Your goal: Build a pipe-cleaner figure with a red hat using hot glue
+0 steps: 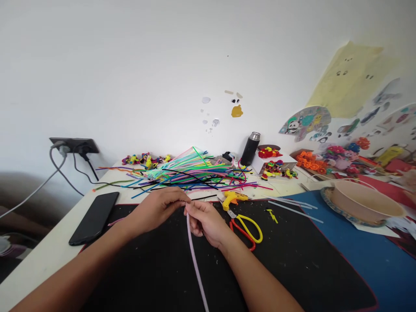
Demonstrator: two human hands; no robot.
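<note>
A long pale pink pipe cleaner [194,255] hangs from my fingers toward the front edge of the view. Its upper end is pinched by my right hand [206,220], whose fingers are curled closed. My left hand [161,210] meets it at the fingertips, thumb and forefinger pressed together at the same end of the pipe cleaner. Whatever shape that end has is hidden by the fingers. Just right of my hands lie scissors [248,229] with one red and one yellow handle, and beyond them a yellow glue gun [234,198].
A heap of coloured pipe cleaners [195,171] spreads along the wall. A phone [94,218] lies at left on the table. At right are glue sticks [295,207] and a round beige bowl [367,201]; a black flask [250,149] stands behind. Black mat [292,268] lies underneath.
</note>
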